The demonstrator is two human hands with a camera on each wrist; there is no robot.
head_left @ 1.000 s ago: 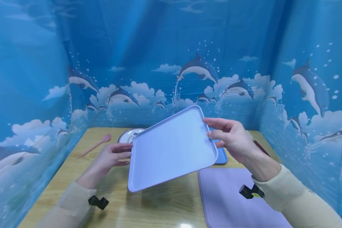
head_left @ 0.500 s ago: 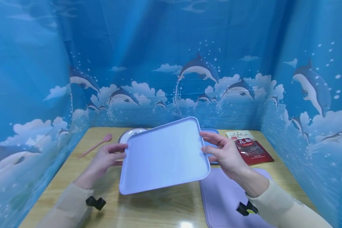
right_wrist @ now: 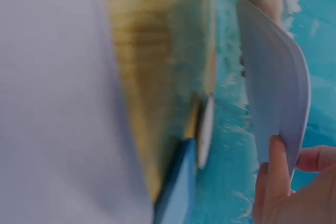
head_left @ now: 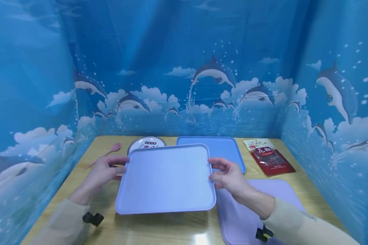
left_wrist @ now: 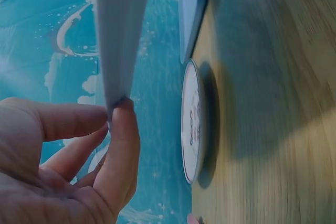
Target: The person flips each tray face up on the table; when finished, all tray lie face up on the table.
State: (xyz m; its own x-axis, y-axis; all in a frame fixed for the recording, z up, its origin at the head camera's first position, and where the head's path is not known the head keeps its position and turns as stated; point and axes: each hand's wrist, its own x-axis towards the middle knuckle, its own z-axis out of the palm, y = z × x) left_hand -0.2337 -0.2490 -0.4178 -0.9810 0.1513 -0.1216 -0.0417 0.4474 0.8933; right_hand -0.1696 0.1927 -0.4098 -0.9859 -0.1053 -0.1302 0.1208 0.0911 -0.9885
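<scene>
A pale lavender-blue rectangular tray [head_left: 167, 180] is held above the table, its near edge lower than its far edge. On its left side my left hand [head_left: 102, 175] pinches the rim; the left wrist view shows thumb and fingers on either face of the tray [left_wrist: 121, 35]. My right hand [head_left: 230, 177] grips the opposite rim, and in the right wrist view its fingers [right_wrist: 278, 166] press against the tray's underside. A white plate [head_left: 145, 143] with printed characters lies just behind the tray, partly covered by it.
A blue tray [head_left: 227, 151] lies at the back, partly hidden. A lavender mat [head_left: 257, 214] covers the right front. To the right lie a red spice packet [head_left: 273, 161] and a pale packet [head_left: 254, 143]. A pink spoon [head_left: 111, 149] rests at the left. Dolphin-print curtains surround the wooden table.
Both hands have moved the held tray left and lower, and it has become more level from side to side. The blue tray and the packets behind have come into fuller view.
</scene>
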